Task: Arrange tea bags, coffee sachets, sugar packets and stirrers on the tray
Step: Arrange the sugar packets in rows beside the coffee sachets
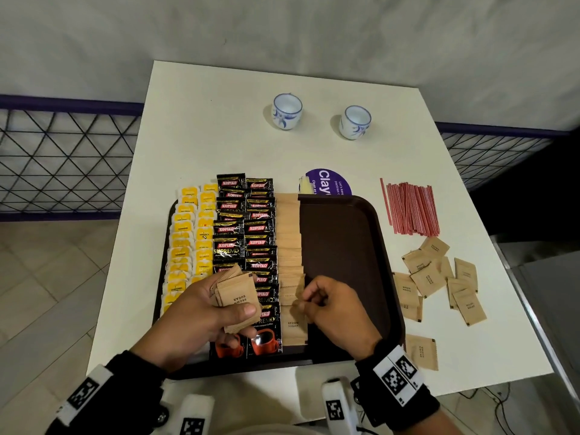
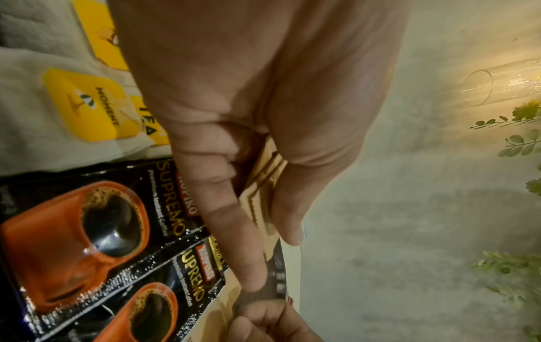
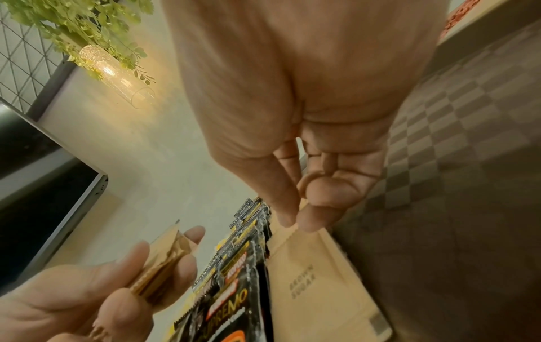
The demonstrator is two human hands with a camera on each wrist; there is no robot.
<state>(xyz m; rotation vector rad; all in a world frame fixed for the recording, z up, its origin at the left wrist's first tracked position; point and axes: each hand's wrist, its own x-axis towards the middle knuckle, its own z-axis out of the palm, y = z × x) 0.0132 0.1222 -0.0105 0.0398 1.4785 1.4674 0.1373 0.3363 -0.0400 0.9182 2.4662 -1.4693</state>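
Nearest to me, the left hand (image 1: 216, 309) grips a fanned stack of sugar packets (image 1: 238, 296) above the coffee sachets (image 1: 244, 233); its hold looks loose enough that a packet could slip out and disturb the columns below. Just beside it, the right hand (image 1: 332, 306) pinches one sugar packet (image 1: 298, 301) between thumb and fingertips (image 3: 288, 219), low over the near end of the sugar column (image 1: 288, 233). I would guess a careless nudge here could skew the overlapped row. The tea bags (image 1: 188, 243) line the left of the tray (image 1: 345, 246), whose right half is bare. Further right on the table (image 1: 219, 120) lie loose packets (image 1: 439, 277) and, beyond them, the stirrers (image 1: 411, 208), not yet placed.
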